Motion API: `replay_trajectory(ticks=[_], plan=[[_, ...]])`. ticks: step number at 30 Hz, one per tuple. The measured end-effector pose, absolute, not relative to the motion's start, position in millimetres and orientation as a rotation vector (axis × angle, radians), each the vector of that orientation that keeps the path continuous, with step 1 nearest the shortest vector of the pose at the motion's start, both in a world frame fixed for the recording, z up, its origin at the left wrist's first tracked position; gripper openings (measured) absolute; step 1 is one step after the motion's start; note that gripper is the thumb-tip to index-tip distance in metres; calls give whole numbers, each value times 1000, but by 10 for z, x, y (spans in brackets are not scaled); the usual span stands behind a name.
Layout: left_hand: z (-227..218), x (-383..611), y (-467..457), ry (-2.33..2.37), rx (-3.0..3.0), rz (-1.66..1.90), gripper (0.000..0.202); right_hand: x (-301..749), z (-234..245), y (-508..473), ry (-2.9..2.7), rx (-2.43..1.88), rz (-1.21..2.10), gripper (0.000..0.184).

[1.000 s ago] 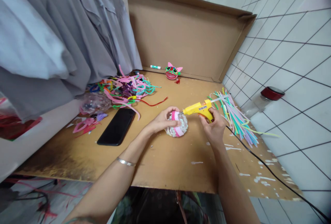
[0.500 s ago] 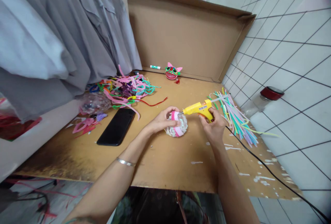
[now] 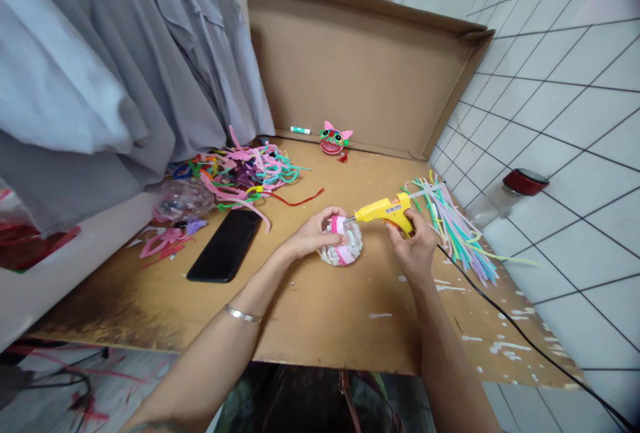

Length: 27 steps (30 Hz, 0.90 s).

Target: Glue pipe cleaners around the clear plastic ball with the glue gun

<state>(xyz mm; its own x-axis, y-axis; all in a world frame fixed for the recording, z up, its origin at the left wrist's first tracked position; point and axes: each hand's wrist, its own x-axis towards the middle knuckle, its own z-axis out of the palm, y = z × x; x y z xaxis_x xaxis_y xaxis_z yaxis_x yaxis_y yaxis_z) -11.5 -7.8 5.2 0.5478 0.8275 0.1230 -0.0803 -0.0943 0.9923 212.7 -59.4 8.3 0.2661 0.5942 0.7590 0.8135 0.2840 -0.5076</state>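
Fingers of my left hand (image 3: 317, 233) are closed around the left side of a round white craft ball (image 3: 354, 246) with pink bands, held low over the table. My right hand (image 3: 414, 239) grips a yellow hot glue gun (image 3: 384, 213) by its handle, fingers at the trigger. The gun's metal nozzle points left and meets the ball's upper right side; whether glue is coming out is too small to tell. A clear glue stick pokes out of the gun's back, and a black cord trails from it to the lower right.
A black phone (image 3: 225, 246) lies left of my left arm, below a tangled heap of pipe cleaners (image 3: 255, 166). Straight pastel pipe cleaners (image 3: 457, 226) lie right, beside a red-lidded jar (image 3: 510, 193). At the back are a pink-eared animal head (image 3: 333, 139) and a glue-stick-like tube (image 3: 300, 130) against cardboard (image 3: 360, 66).
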Motion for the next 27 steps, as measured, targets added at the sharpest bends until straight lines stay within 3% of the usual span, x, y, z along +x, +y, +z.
replay_trajectory(ticks=[27], plan=[[43, -118, -73, 670, 1498, 869, 53, 2139, 84, -599, -1467, -1376, -244, 27]])
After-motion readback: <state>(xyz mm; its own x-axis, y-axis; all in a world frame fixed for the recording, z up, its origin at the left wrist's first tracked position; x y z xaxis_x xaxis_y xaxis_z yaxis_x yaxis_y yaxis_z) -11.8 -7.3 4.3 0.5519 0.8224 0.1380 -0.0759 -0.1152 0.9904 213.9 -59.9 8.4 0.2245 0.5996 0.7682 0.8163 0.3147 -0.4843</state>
